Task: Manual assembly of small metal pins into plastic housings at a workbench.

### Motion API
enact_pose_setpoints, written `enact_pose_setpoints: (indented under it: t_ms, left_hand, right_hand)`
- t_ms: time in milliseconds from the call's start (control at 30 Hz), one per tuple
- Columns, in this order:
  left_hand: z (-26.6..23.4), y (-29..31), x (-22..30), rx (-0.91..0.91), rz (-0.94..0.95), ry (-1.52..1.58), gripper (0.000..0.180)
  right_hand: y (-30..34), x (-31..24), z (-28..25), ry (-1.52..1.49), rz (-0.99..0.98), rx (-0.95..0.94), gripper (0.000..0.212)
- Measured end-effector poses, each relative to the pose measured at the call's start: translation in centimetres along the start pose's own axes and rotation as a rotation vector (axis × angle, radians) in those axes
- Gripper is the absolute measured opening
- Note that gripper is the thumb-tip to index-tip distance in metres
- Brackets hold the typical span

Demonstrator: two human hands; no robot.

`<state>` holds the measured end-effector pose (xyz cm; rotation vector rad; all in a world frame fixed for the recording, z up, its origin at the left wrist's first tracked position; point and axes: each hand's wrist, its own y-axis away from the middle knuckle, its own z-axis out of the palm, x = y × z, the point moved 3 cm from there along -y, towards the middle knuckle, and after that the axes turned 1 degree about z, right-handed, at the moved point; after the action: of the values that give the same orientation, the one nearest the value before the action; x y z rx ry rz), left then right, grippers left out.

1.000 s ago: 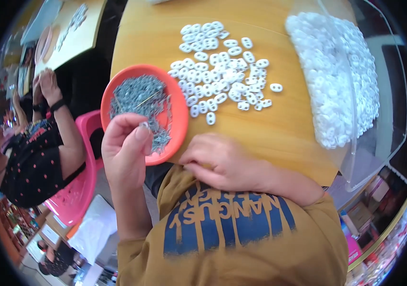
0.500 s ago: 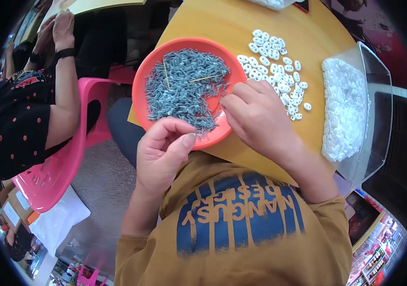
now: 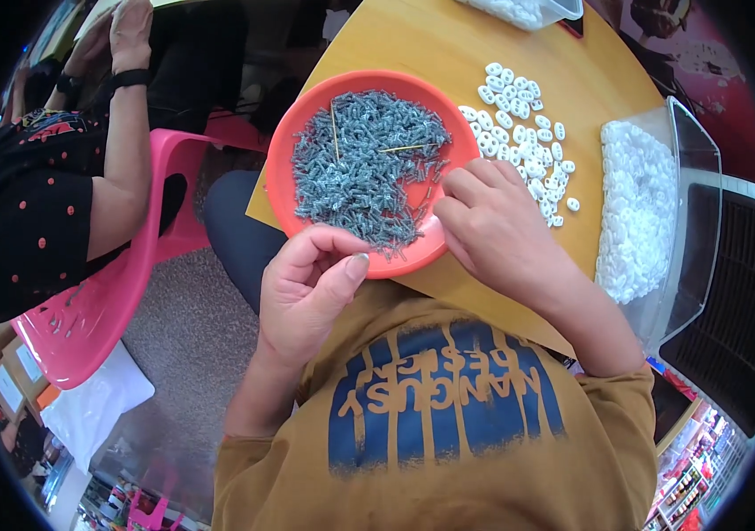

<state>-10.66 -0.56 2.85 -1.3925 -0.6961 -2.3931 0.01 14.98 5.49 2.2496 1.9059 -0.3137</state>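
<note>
A round orange-red bowl [image 3: 281, 188] sits at the near left edge of the yellow table, filled with small grey screw-like pieces [image 3: 355, 168] and two thin yellowish sticks [image 3: 408, 148]. At its near rim, my left hand [image 3: 311, 288] pinches thumb and forefinger together; anything between them is too small to make out. Over the bowl's right rim, my right hand [image 3: 501, 226] is closed with its fingers bent down, and its fingertips are hidden. Just beyond my right hand lie many loose white oval pieces [image 3: 519, 97], each with two holes.
A clear plastic box [image 3: 691, 230] full of white pieces [image 3: 634, 212] stands at the table's right side. Another clear container [image 3: 519, 11] shows at the far edge. To the left, a person [image 3: 32, 212] sits on a pink chair [image 3: 85, 332].
The view has shifted slightly, so the bowl and white pieces appear a little further right. Both hands keep nearly the same closed pose at the bowl.
</note>
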Motion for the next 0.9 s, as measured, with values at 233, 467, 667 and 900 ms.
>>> enact_pose_setpoints:
  t_ms: [233,467,667,900]
  left_hand:
    - [1.1,-0.2,-0.2,0.001,-0.022,-0.032,0.012]
    - [1.9,-0.2,-0.3,-0.010,-0.022,-0.053,0.013]
    - [2.1,-0.1,-0.9,-0.010,-0.028,-0.032,0.013]
    - [2.1,0.2,-0.9,-0.010,-0.022,-0.028,0.014]
  right_hand:
    - [1.4,0.1,-0.9,-0.053,-0.003,0.020,0.011]
    - [2.2,0.9,-1.0,-0.119,-0.018,0.056,0.012]
    - [2.3,1.6,-0.5,-0.216,-0.031,0.039,0.011]
    - [2.0,1.7,-0.2,-0.218,-0.075,0.084,0.012]
